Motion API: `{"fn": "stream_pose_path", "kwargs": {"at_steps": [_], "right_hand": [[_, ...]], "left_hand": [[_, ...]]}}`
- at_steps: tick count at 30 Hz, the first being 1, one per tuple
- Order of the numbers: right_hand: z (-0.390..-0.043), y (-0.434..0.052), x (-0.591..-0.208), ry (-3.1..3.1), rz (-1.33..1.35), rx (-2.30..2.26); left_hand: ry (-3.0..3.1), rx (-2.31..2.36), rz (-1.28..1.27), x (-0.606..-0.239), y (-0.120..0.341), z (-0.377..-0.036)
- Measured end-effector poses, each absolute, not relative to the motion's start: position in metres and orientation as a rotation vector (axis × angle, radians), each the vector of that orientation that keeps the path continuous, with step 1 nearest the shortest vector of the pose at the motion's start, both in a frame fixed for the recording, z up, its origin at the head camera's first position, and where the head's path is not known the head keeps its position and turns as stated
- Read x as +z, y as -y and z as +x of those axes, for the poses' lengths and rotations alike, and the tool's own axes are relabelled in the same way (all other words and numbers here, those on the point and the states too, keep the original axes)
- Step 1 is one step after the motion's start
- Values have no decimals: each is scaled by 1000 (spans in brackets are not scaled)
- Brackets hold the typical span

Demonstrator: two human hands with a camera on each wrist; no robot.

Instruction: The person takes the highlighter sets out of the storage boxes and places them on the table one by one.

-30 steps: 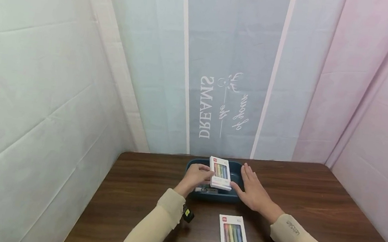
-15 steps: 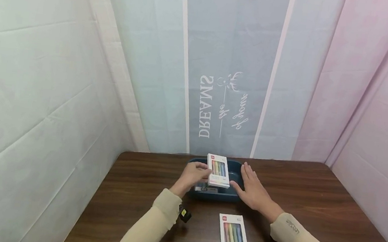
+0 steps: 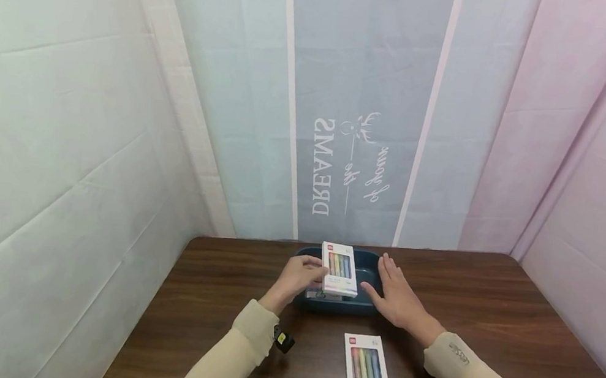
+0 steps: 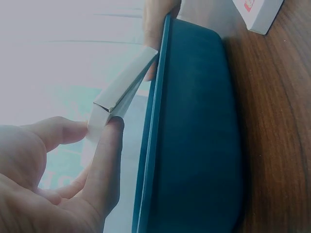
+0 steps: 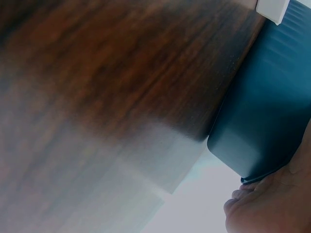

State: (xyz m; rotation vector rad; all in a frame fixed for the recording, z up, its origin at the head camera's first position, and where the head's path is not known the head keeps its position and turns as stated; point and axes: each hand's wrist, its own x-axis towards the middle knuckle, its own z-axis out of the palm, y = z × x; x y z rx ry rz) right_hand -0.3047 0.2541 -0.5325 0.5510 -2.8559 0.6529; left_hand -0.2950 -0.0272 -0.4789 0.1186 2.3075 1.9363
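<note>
two pen boxes, one dark blue tray, on a brown wood-grain table.

the table (image 3: 489, 319) sits in a corner hung with pale cloth: greenish sheets at the left, pink at the right, and behind it a grey-blue panel (image 3: 357, 96) with white stripes, a deer and mirrored lettering. the left hand (image 3: 299, 277) pinches a white box of coloured pens (image 3: 339, 269) by its edge, thumb and fingers curled on it, holding it tilted over the tray (image 3: 369, 270). the right hand (image 3: 399, 298) lies with fingers straight and spread against the tray's right side. a second pen box (image 3: 367, 369) lies flat on the table nearer the person, well apart from the tray.
</note>
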Motion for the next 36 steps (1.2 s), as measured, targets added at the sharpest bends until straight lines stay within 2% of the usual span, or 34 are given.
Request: {"fn": "stream_pose_path", "kwargs": {"at_steps": [36], "right_hand": [[-306, -253, -532, 2866, 525, 642]], "left_hand": [[-2198, 1935, 162, -479, 61, -260]]}}
